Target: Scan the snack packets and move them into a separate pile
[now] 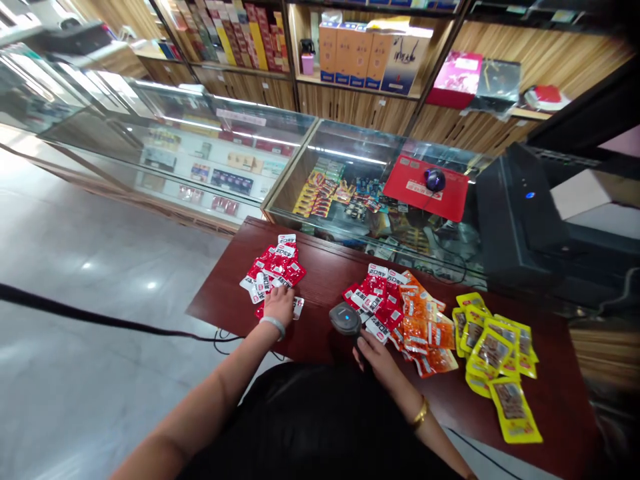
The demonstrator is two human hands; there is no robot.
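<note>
My right hand [376, 357] is wrapped round the handle of a dark grey barcode scanner [345, 319] with a small blue light on its head. On the left of the brown table, my left hand [279, 305] lies with fingers stretched over the near side of a loose pile of red and white snack packets [275, 263]. One packet [299, 308] sticks out beside that hand. More red and white packets [379, 293] lie just beyond the scanner, overlapping orange snack packets [423, 320]. Farther right is a heap of yellow packets [493, 347].
The brown table [320, 273] adjoins a glass display counter [350, 143] holding small goods. On the glass are a red mat [413, 190] and a computer mouse [435, 179]. A black machine [525, 213] stands at right. A black cable [125, 325] crosses at left.
</note>
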